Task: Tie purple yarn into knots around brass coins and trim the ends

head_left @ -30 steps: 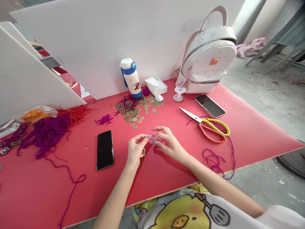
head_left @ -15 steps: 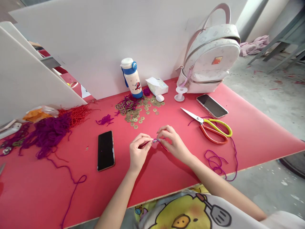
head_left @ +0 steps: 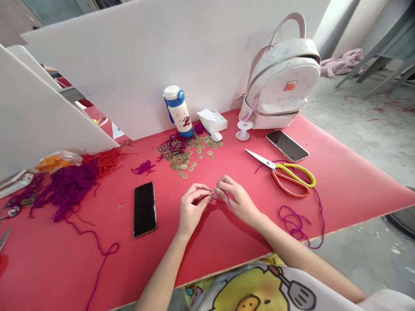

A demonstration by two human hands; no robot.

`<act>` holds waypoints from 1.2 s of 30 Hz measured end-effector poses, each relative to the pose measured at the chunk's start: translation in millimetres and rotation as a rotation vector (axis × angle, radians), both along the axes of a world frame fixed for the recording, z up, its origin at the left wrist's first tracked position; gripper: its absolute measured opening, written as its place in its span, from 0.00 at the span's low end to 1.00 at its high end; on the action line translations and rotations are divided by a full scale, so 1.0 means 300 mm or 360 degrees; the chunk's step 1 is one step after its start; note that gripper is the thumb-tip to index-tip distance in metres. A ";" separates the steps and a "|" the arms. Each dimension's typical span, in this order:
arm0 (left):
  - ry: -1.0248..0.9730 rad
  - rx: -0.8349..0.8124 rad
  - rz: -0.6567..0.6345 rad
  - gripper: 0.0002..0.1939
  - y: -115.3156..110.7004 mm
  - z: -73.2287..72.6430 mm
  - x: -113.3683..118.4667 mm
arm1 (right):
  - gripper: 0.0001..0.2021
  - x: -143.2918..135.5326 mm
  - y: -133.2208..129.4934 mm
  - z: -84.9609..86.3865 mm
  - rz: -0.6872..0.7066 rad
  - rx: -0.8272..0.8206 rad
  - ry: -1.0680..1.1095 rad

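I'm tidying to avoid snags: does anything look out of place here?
Yes, one small thing: the loose purple yarn near the scissors. A loop of it appears to hang slightly over the front edge of the red table, where it might catch.

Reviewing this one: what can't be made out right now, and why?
Head view:
Exact path of the held yarn: too thin, partly covered by the left hand and right hand.
Left palm: hidden behind the hand's back.
Loose strand, near end: cut off by the bottom edge.
Blade-like object: cut off by the left edge.
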State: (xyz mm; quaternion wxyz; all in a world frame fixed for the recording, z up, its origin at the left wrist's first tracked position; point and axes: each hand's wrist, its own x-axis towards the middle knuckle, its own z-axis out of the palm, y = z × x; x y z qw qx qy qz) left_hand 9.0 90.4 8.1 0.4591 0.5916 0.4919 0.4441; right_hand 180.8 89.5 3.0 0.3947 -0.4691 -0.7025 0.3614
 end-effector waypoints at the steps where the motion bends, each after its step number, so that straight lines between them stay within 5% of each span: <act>1: -0.0044 -0.0051 -0.0058 0.07 0.001 -0.001 -0.002 | 0.16 0.002 0.001 0.003 -0.0008 0.0019 0.0042; 5: -0.0364 -0.0340 -0.0193 0.09 0.004 -0.017 -0.010 | 0.14 0.004 0.006 0.001 -0.0019 0.0046 0.0151; 12: -0.0764 -0.0501 0.0182 0.18 0.009 -0.029 0.009 | 0.11 -0.018 -0.007 -0.015 0.0169 0.0097 -0.0238; 18: -0.0254 -0.0336 0.0467 0.10 -0.004 -0.033 0.014 | 0.12 -0.039 -0.023 -0.029 0.0306 0.0577 -0.0490; 24: 0.0067 0.0020 0.0420 0.05 -0.003 -0.024 0.007 | 0.12 -0.024 -0.020 -0.011 0.0107 0.0718 -0.0412; 31: 0.0122 -0.0015 0.0418 0.07 -0.001 -0.026 0.007 | 0.13 -0.019 -0.014 -0.019 0.0313 0.0625 -0.0421; 36: 0.0246 0.0073 0.0305 0.05 -0.001 -0.041 0.004 | 0.13 -0.018 -0.018 -0.021 0.0233 0.0541 -0.0417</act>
